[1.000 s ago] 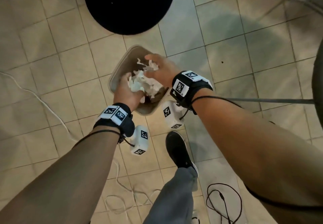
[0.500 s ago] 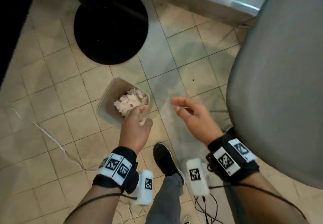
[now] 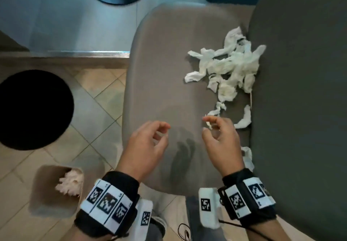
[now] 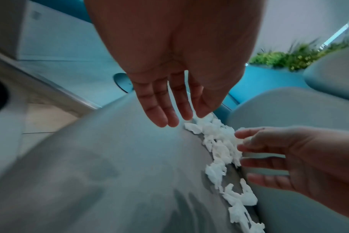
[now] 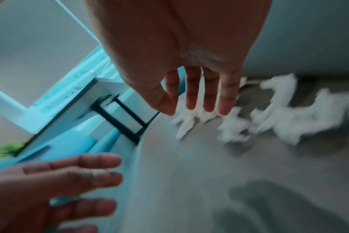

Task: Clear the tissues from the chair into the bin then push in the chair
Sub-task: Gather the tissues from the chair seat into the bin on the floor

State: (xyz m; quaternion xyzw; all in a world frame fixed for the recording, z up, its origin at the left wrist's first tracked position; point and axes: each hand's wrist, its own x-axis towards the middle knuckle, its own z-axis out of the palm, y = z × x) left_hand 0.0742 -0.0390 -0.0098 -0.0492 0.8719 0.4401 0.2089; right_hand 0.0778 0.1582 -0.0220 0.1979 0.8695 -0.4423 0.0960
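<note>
Tissues (image 3: 228, 66) heaped on chair (image 3: 165, 75), more filling bin (image 3: 54, 190), both hands' fingers (image 3: 159, 128) loose, empty.

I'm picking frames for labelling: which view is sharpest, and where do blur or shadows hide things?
Head view: sharpest, tissues crisp on the chair seat; finger shadows darken the seat below both hands. Left wrist view: the tissues are fairly clear, near seat smeared. Right wrist view: worst, the tissues streaked by motion blur, left hand soft.
</note>
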